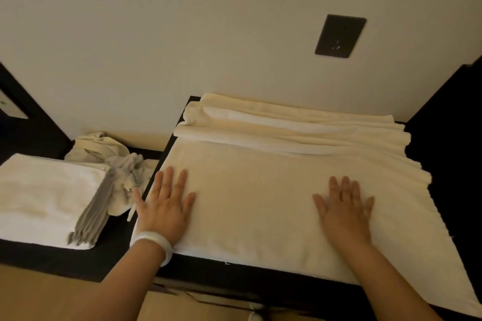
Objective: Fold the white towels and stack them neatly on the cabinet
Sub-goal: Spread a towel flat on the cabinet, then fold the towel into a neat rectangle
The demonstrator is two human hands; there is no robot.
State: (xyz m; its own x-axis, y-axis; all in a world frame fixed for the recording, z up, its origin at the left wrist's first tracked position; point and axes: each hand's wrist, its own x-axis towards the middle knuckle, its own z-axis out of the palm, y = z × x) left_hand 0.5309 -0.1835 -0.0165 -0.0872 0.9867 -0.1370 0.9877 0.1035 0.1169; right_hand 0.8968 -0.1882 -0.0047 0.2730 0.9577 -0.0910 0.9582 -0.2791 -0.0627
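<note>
Left grip (167, 206) and right grip (347, 207) were both open, palms flat on the towel (247, 190), frame centre, on the cabinet (260, 275). Folded stack (44, 195) sat lower left. Best approach: smooth outward and square the edges before folding.

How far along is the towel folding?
Done: a stack of folded towels sits at left. In hand: the left hand and right hand press flat on a spread towel, its far edge bunched. Left: a crumpled pile behind the stack awaits folding.
</note>
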